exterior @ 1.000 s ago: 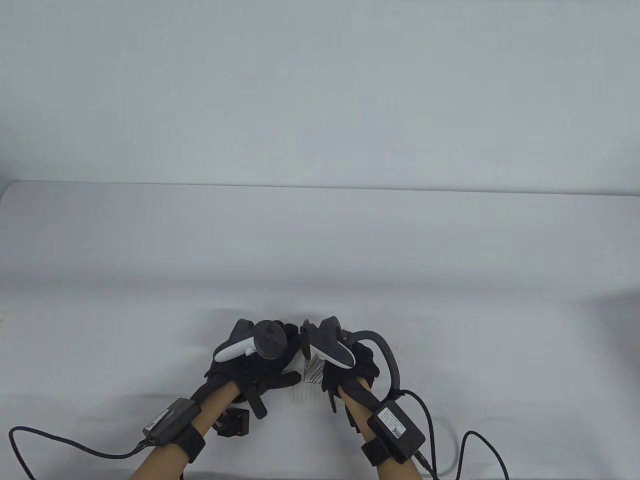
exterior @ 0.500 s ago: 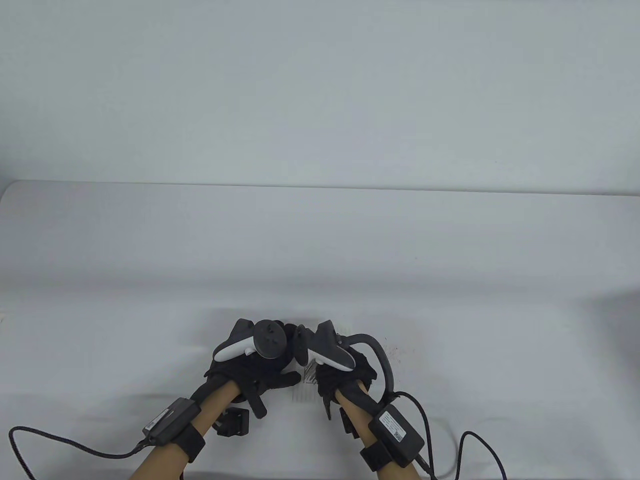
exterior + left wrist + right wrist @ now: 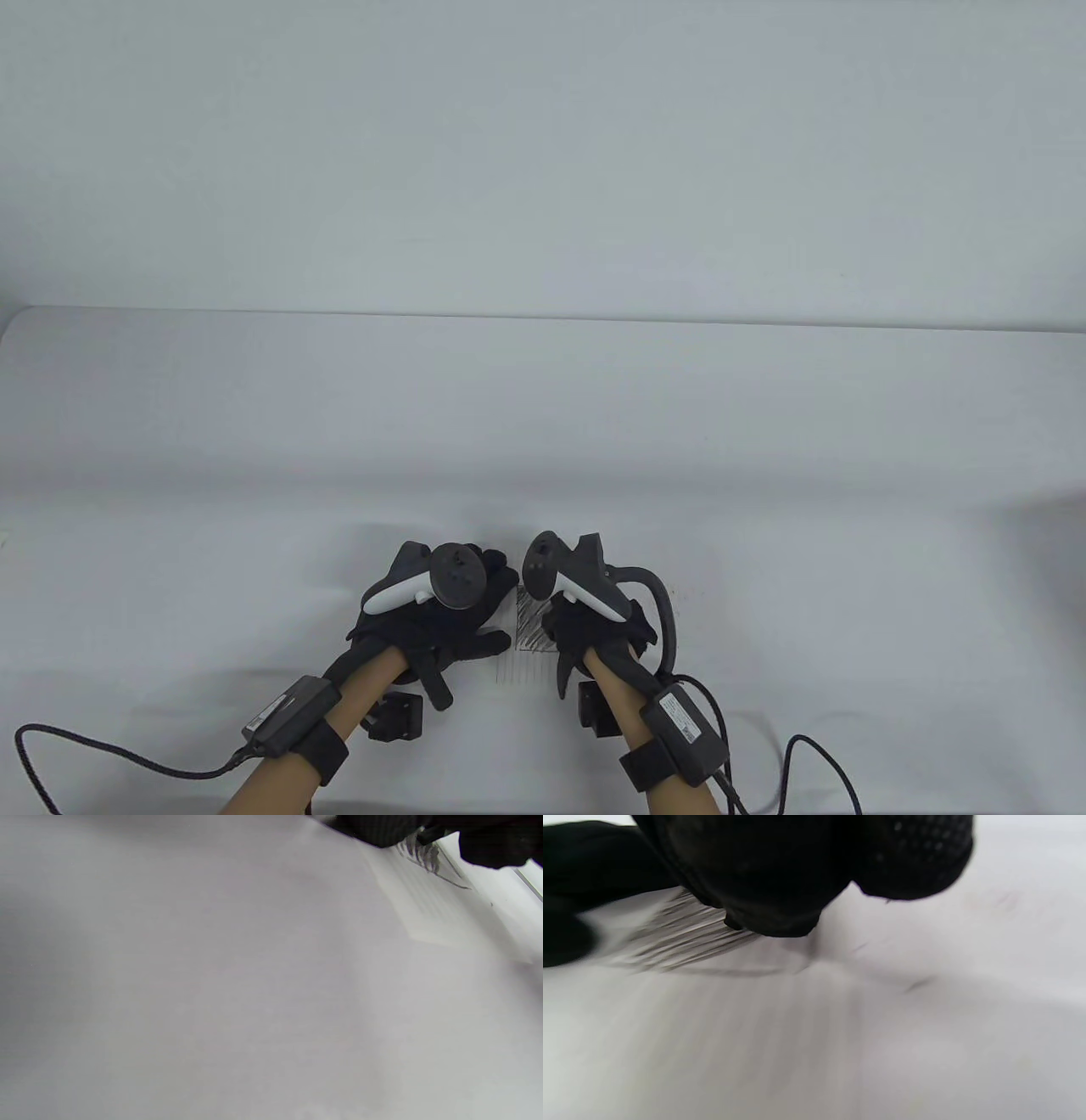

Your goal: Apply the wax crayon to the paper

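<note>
A small sheet of lined paper point(image 3: 519, 666) lies on the white table near the front edge, between my hands. A grey scribbled patch point(image 3: 536, 626) covers its upper part; it also shows in the left wrist view point(image 3: 422, 855) and the right wrist view point(image 3: 683, 935). My left hand point(image 3: 441, 624) rests flat on the paper's left side, thumb point(image 3: 485, 643) stretched out. My right hand point(image 3: 585, 624) is bunched closed over the patch's right side. In the right wrist view a dark tip point(image 3: 772, 926) under its curled fingers touches the paper; the crayon's body is hidden.
The white table point(image 3: 543, 424) stretches far beyond the hands to its back edge. Black cables point(image 3: 102, 755) trail from both wrists along the front. A few dark specks point(image 3: 679, 598) lie right of the paper.
My right hand slid left over the patch, then back right and tilted. The scribbled patch now shows larger and darker. My left hand has stayed still.
</note>
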`<state>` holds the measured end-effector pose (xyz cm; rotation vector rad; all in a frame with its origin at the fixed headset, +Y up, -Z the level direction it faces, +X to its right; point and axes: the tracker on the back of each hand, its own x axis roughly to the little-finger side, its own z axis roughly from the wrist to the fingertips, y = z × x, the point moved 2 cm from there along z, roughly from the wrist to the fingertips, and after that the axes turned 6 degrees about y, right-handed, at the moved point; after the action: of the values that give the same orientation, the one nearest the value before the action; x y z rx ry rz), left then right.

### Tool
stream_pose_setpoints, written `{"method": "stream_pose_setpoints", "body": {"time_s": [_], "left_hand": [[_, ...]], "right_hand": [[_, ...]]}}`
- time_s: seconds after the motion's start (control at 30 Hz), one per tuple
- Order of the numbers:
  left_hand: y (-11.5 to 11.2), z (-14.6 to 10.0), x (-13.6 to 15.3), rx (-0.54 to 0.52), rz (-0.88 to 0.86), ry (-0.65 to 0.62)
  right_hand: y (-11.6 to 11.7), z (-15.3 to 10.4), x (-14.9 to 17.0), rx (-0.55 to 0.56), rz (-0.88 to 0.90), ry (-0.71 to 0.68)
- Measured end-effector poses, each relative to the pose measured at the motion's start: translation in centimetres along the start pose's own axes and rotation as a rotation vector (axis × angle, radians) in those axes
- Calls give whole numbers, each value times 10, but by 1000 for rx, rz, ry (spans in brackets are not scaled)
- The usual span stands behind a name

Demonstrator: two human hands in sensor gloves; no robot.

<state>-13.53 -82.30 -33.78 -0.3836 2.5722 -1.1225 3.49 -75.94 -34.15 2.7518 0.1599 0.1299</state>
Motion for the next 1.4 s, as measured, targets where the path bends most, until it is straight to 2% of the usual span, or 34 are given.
{"method": "stream_pose_setpoints", "body": {"time_s": [0.07, 0.13, 0.17, 0.23, 0.27, 0.3, 0.37, 0.43, 0.47, 0.5, 0.57, 0.63, 0.7, 0.77, 0.83, 0.87, 0.97, 1.03, 1.07, 1.1, 1.17, 1.27, 1.33, 1.4], "left_hand": [[0, 0, 0, 0, -1, 0], [0, 0, 0, 0, 0, 0], [0, 0, 0, 1, -3, -1], [0, 0, 0, 1, -1, -1], [0, 0, 0, 2, -3, -1], [0, 0, 0, 2, -4, -1], [0, 0, 0, 1, -2, -1], [0, 0, 0, 1, -4, -2], [0, 0, 0, 2, -4, -2], [0, 0, 0, 2, -3, -2], [0, 0, 0, 3, -4, -2], [0, 0, 0, 2, -6, -3], [0, 0, 0, 2, -2, -2], [0, 0, 0, 3, -5, -3], [0, 0, 0, 3, -4, -3], [0, 0, 0, 3, -4, -3], [0, 0, 0, 2, -3, -2], [0, 0, 0, 3, -5, -3], [0, 0, 0, 3, -5, -3], [0, 0, 0, 3, -5, -3], [0, 0, 0, 3, -5, -3], [0, 0, 0, 2, -2, -2], [-1, 0, 0, 2, -4, -3], [0, 0, 0, 3, -4, -3]], "right_hand": [[-2, 3, 5, 35, -27, 38], [-4, -1, 3, 158, -52, 70], [-6, -3, 1, 174, -82, 51], [-2, -7, -4, 12, 25, -75], [2, -5, -4, -63, 99, -69], [4, -2, -2, -42, 89, -24], [-1, 3, 6, 77, 2, 68], [-2, 5, 9, 126, -35, 104], [-2, 3, 7, 136, -29, 79], [-2, 0, 4, 126, -3, 17], [1, -1, -1, 23, 71, -75], [0, 4, 6, 43, 45, -15], [-1, 8, 12, 134, -13, 72], [-2, 6, 11, 174, -26, 59], [0, 3, 5, 101, 46, -63], [1, 3, 6, 66, 85, -52], [0, 8, 13, 159, 1, 44], [-1, 6, 11, 188, -11, 25], [-1, 3, 9, 185, -2, -3], [0, 2, 5, 130, 42, -68], [1, 4, 5, 112, 57, -29], [0, 8, 11, 205, -15, 58], [-1, 5, 8, 239, -52, 41], [-1, 0, 4, 147, -2, -32]]}}
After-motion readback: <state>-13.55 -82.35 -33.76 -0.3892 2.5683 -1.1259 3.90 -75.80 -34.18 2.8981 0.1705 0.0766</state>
